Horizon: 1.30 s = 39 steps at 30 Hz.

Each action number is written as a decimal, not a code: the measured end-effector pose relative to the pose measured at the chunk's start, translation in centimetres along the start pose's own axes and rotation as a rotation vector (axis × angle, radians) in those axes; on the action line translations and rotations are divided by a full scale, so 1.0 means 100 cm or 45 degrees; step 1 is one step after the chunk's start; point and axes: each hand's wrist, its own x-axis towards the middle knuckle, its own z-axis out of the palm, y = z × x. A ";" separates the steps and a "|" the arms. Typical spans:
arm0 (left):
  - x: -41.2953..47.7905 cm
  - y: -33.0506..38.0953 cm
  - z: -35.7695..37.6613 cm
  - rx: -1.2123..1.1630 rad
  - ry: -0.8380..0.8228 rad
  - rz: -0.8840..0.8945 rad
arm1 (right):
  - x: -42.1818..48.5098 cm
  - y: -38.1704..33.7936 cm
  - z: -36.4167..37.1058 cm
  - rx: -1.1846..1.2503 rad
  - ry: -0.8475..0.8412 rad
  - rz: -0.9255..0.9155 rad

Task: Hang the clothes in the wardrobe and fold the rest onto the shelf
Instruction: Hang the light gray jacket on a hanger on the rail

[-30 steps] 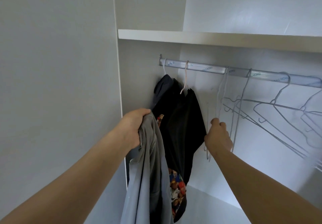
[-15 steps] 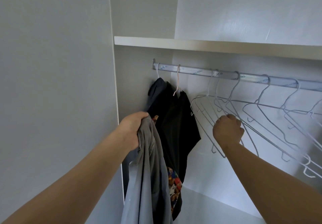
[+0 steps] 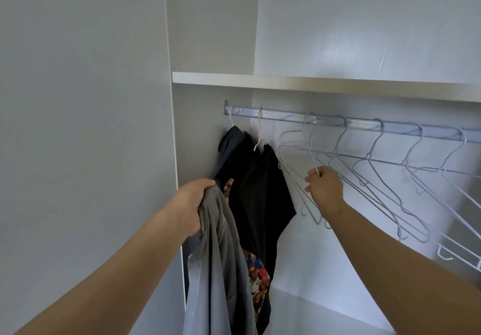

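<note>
1. Left hand (image 3: 194, 204), 7 o'clock of view centre: fist closed on the bunched top of the grey garment (image 3: 221, 269). The cloth drops toward 6 o'clock and out of frame, not on any hanger yet.
2. Right hand (image 3: 324, 190), 4 o'clock of centre: fingers pinch the neck of one wire hanger (image 3: 312, 152) just below its hook.
3. The hook is at the hand's 12 o'clock, up at the rod (image 3: 364, 126). It is blurred, so I cannot tell if it is seated or lifted clear.
4. The rod runs from 11 o'clock to 3 o'clock, just under the shelf (image 3: 312, 84).
5. Black garments (image 3: 260, 191) are already hung at the rod's left end, with a printed garment (image 3: 256, 277) showing below them.
6. Empty hangers (image 3: 377, 168) fill the rod toward 3 o'clock, their arms crossing the held one.
7. Step, as judged: free one hanger for the grey garment.
8. To do it well, lift toward 12 o'clock only enough to clear the rod, since the shelf is close above. Then draw it toward 6 o'clock.
9. Risk: the neighbours' arms may snag. Tilt the hanger out rather than yank it, or extra hangers could come along.
10. The grey garment is wadded up. It likely needs its neck opening found before threading.
</note>
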 end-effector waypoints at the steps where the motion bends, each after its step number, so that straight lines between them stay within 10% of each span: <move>1: 0.000 0.000 -0.001 -0.007 0.001 -0.001 | -0.003 0.000 -0.004 0.034 -0.014 -0.005; 12: -0.004 -0.020 0.007 0.030 -0.031 -0.047 | -0.086 0.052 -0.026 0.202 -0.120 0.047; 28: 0.008 -0.016 0.097 -0.195 -0.420 -0.160 | -0.131 0.088 -0.123 -0.425 -0.021 -0.251; 39: 0.004 -0.033 0.146 0.558 -0.599 0.238 | -0.134 0.092 -0.162 -0.569 0.137 -0.279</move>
